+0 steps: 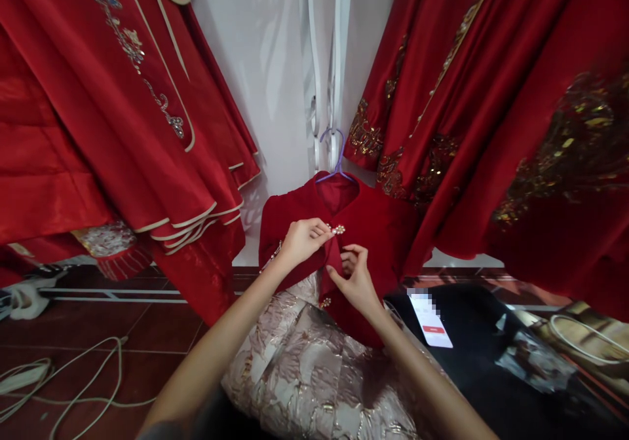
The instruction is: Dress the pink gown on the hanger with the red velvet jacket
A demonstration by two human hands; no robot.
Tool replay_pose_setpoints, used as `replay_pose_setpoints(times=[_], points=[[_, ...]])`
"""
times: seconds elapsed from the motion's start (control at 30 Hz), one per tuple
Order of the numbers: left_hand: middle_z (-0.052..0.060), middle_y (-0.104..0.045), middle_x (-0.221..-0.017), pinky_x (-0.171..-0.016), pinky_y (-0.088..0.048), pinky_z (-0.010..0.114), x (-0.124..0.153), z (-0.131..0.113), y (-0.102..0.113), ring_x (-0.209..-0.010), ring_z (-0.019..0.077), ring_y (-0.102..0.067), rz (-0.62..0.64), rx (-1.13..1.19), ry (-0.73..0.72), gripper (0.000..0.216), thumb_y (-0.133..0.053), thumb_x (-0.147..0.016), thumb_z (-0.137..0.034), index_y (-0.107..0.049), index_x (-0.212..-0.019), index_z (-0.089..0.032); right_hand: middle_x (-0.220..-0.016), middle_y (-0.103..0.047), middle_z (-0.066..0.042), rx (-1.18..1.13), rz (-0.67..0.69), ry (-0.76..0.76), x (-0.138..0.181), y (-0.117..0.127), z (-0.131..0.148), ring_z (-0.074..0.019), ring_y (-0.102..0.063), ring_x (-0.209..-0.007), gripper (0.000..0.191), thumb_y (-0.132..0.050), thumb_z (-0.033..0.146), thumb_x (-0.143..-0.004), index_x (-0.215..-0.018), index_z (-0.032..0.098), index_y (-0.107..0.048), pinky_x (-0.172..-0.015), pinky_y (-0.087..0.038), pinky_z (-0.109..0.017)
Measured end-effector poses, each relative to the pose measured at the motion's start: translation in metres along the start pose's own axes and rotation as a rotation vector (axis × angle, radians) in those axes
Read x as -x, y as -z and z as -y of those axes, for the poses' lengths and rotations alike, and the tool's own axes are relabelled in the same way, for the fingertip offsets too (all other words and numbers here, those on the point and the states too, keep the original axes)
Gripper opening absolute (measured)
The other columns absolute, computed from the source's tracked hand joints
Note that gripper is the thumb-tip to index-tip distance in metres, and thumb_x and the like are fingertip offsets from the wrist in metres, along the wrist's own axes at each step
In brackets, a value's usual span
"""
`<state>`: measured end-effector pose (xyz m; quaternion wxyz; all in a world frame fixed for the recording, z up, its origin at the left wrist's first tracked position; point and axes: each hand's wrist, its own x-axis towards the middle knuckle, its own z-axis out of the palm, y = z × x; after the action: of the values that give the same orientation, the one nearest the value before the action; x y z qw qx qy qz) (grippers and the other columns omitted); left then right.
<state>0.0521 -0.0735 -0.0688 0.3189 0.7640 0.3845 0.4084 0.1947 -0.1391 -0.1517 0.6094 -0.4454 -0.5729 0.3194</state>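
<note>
The left arm [223, 335] and the right arm [427, 368], both bare in the visible part, reach forward and inward. The left hand [304, 241] has thumb and fingertips brought together — the right hand [358, 281], a little lower, has its thumb apart from the bent fingers.

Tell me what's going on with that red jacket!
A person is handling a dark red cloth jacket with both bare hands. The left hand pinches at the front, right by a pearly, gold-toned beaded clasp. The right hand is just below at the front edge, thumb and fingers apart. I can't tell whether the clasp is fastened. A thin purple hanger sits in the jacket's neck, and pale pink, crinkly, shiny fabric lies below.
</note>
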Motion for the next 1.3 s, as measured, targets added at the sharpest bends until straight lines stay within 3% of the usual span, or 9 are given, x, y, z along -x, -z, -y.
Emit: replay_pose_setpoints(times=[0.1,0.23,0.33,0.5,0.63,0.8,1.07,1.17,1.3], points=[[0.009,-0.072,-0.083,-0.072,-0.058,0.03,0.0,0.006,-0.002,-0.076,0.0162,-0.07,0.04,0.217,0.096,0.022,-0.066,-0.079,-0.033,-0.066,-0.086,-0.012,-0.075,-0.054,0.004,-0.035,0.032,-0.084,0.003,0.019,-0.001,-0.0152,-0.061,-0.069,0.033,-0.062,0.033,-0.077,-0.097,0.025,-0.037,-0.065,-0.051,-0.029],[0.012,-0.071,-0.102,-0.081,-0.057,0.033,0.006,0.008,-0.012,-0.095,0.0182,-0.068,0.062,0.325,0.198,0.027,-0.059,-0.085,-0.038,-0.065,-0.094,-0.014,-0.077,-0.053,0.002,-0.008,-0.069,-0.055,-0.005,0.054,0.021,-0.0141,-0.057,-0.07,0.026,-0.064,0.032,-0.075,-0.088,0.024,-0.043,-0.063,-0.048,-0.025],[0.012,-0.066,-0.116,-0.086,-0.055,0.035,0.018,0.005,-0.022,-0.109,0.0201,-0.062,0.092,0.369,0.24,0.033,-0.053,-0.088,-0.044,-0.066,-0.104,-0.018,-0.082,-0.053,0.0,0.024,-0.091,-0.023,-0.004,0.065,0.046,-0.0136,-0.055,-0.07,0.026,-0.066,0.033,-0.076,-0.089,0.024,-0.046,-0.06,-0.047,-0.024],[0.011,-0.068,-0.113,-0.091,-0.052,0.038,0.051,-0.009,-0.032,-0.114,0.0226,-0.06,0.104,0.414,0.281,0.045,-0.048,-0.088,-0.054,-0.066,-0.113,-0.022,-0.088,-0.055,-0.001,-0.005,0.072,-0.01,0.012,0.046,0.071,-0.0154,-0.06,-0.082,0.028,-0.066,0.034,-0.078,-0.096,0.026,-0.046,-0.072,-0.052,-0.027],[0.011,-0.067,-0.116,-0.095,-0.049,0.037,0.076,-0.015,-0.027,-0.113,0.0221,-0.06,0.185,0.579,0.383,0.057,-0.036,-0.089,-0.063,-0.063,-0.117,-0.021,-0.096,-0.056,-0.003,-0.021,0.213,-0.03,0.023,0.026,0.07,-0.0164,-0.061,-0.086,0.032,-0.065,0.033,-0.079,-0.103,0.026,-0.046,-0.072,-0.055,-0.029],[0.012,-0.069,-0.108,-0.09,-0.051,0.035,0.098,-0.004,-0.014,-0.103,0.0224,-0.064,0.114,0.6,0.522,0.057,-0.043,-0.085,-0.064,-0.063,-0.114,-0.018,-0.111,-0.058,-0.006,-0.046,0.379,-0.06,0.029,0.012,0.063,-0.018,-0.061,-0.099,0.05,-0.064,0.03,-0.081,-0.126,0.029,-0.041,-0.081,-0.057,-0.035],[0.012,-0.064,-0.112,-0.091,-0.051,0.035,0.106,0.015,0.003,-0.093,0.0182,-0.065,-0.009,0.622,0.484,0.061,-0.046,-0.085,-0.063,-0.053,-0.125,-0.018,-0.126,-0.054,-0.008,0.007,0.396,-0.08,0.03,0.005,0.048,-0.0198,-0.056,-0.114,0.042,-0.06,0.029,-0.084,-0.124,0.027,-0.047,-0.085,-0.057,-0.037],[0.012,-0.062,-0.115,-0.093,-0.05,0.036,0.106,0.013,0.008,-0.099,0.0198,-0.064,0.018,0.626,0.452,0.055,-0.046,-0.087,-0.058,-0.054,-0.124,-0.019,-0.126,-0.053,-0.009,0.021,0.359,-0.065,0.031,0.001,0.042,-0.0201,-0.055,-0.115,0.037,-0.058,0.032,-0.086,-0.121,0.025,-0.049,-0.084,-0.057,-0.035],[0.012,-0.063,-0.116,-0.096,-0.048,0.04,0.11,0.001,0.011,-0.105,0.0225,-0.063,0.144,0.63,0.434,0.05,-0.042,-0.09,-0.055,-0.055,-0.122,-0.019,-0.114,-0.057,-0.009,0.054,0.288,-0.049,0.031,-0.003,0.035,-0.0194,-0.059,-0.104,0.027,-0.053,0.036,-0.089,-0.113,0.023,-0.05,-0.08,-0.056,-0.034]])
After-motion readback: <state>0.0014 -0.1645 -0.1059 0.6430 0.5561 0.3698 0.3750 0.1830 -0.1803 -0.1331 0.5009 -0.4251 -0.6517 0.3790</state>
